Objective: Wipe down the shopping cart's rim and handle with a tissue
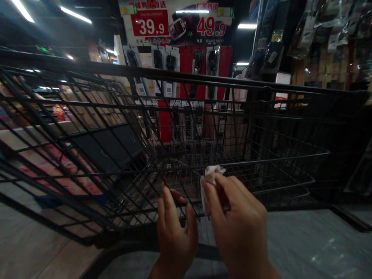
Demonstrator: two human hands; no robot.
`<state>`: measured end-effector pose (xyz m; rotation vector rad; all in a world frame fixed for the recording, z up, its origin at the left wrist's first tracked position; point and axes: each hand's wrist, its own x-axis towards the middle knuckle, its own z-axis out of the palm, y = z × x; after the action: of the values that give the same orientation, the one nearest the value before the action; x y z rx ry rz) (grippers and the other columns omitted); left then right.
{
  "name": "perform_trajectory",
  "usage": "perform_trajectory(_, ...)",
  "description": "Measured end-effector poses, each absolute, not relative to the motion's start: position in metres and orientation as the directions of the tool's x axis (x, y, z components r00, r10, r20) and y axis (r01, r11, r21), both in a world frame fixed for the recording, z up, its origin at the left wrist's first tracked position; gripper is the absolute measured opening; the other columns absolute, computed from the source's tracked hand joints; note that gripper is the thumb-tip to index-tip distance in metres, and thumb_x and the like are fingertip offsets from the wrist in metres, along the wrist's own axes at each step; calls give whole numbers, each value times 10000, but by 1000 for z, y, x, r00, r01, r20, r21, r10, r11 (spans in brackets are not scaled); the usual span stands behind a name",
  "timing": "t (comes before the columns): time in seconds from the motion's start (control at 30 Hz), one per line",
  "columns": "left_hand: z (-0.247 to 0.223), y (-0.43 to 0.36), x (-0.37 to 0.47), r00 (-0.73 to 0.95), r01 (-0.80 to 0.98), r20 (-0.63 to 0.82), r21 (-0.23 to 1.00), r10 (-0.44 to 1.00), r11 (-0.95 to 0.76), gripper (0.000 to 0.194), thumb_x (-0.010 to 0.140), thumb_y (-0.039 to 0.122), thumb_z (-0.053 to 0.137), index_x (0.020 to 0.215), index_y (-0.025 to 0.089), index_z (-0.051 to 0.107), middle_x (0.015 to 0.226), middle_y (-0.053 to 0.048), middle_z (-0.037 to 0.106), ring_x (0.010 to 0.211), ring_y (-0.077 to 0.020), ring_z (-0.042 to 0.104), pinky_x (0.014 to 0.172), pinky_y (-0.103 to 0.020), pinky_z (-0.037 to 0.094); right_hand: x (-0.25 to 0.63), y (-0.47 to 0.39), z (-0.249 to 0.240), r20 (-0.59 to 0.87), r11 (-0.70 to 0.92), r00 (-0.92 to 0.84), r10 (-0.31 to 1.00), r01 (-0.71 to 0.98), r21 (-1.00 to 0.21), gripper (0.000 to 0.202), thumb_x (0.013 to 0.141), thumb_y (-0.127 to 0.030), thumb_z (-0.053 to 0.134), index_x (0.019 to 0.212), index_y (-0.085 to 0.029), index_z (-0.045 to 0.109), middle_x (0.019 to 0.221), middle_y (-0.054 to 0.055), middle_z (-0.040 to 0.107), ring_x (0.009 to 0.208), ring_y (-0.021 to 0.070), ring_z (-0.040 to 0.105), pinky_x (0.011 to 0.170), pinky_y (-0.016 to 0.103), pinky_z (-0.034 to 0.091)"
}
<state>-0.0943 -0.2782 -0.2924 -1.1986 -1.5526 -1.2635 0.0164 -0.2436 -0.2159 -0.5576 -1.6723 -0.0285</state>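
A dark wire shopping cart fills the view in front of me, seen from its side. My right hand pinches a crumpled white tissue between thumb and fingers. The tissue is up against the cart's side wires, and part of it hangs down below my fingertips. To the left, my left hand is raised close to the lower wires, with thumb and fingers apart and no object seen in it. Whether its fingertips touch the wires I cannot tell.
Behind the cart hangs a rack of packaged goods under a price sign. A dark box and a pink patterned carton stand at left. Plastic-wrapped items hang at right. Pale floor tiles lie below.
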Motion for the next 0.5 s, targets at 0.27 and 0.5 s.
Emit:
perform_trajectory(0.27, -292, -279, -93, -224, 974, 953, 227, 203, 9, 720, 887, 208, 504, 1498, 112, 136, 923, -71, 544, 850, -168, 592, 744, -285, 539, 15, -233, -251, 900, 816, -171, 400, 514, -265, 363, 978, -222, 371, 679, -155, 564, 606, 12, 524, 492, 110, 486, 480, 246, 362)
perform_trajectory(0.5, -293, -277, -93, -208, 978, 957, 207, 204, 25, 750, 865, 182, 510, 1501, 110, 119, 932, -81, 558, 849, -180, 599, 753, -308, 539, 30, -231, -260, 902, 841, -230, 364, 498, -212, 349, 979, -210, 374, 724, -143, 603, 605, 10, 539, 483, 105, 515, 470, 235, 390)
